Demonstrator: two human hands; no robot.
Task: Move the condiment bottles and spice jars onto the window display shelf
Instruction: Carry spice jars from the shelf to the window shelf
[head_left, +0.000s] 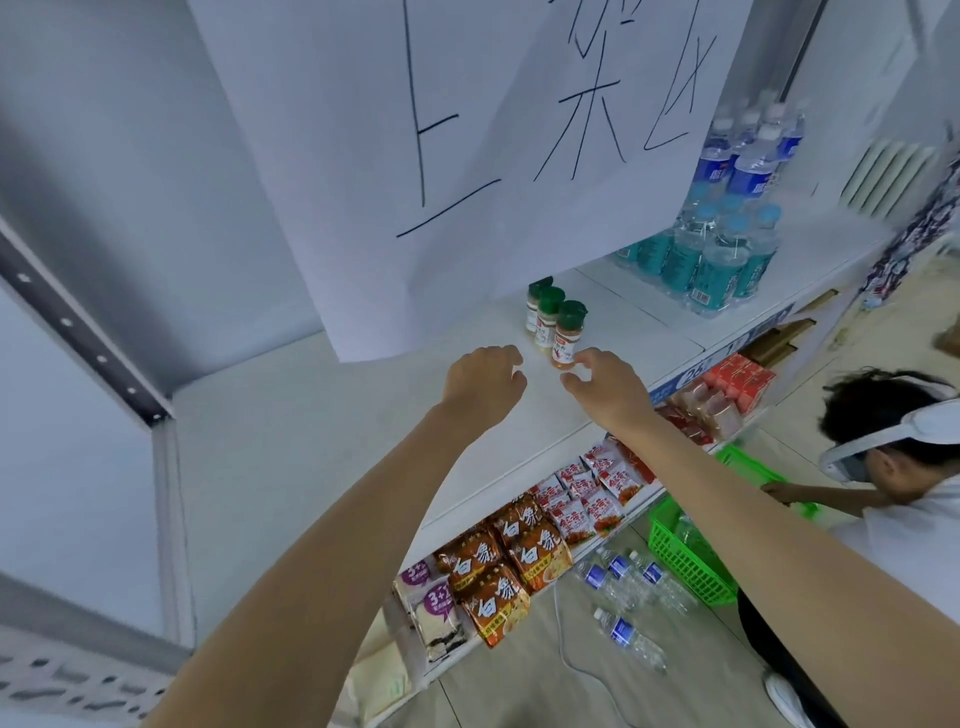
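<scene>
Standing in a row on the white shelf (322, 457), three spice jars (550, 325) with green caps are just under the hanging paper sign (467, 156), whose lower edge hides part of the rear jar. The right hand (605, 387) has loosely curled fingers beside the front jar, holding nothing; whether it touches the jar I cannot tell. The left hand (485, 382) is also loosely curled and empty, near the jars. Packs of water bottles (727, 249) stand further right. Below are noodle packets (498, 571), a green basket (685, 551), and another person (909, 467).
</scene>
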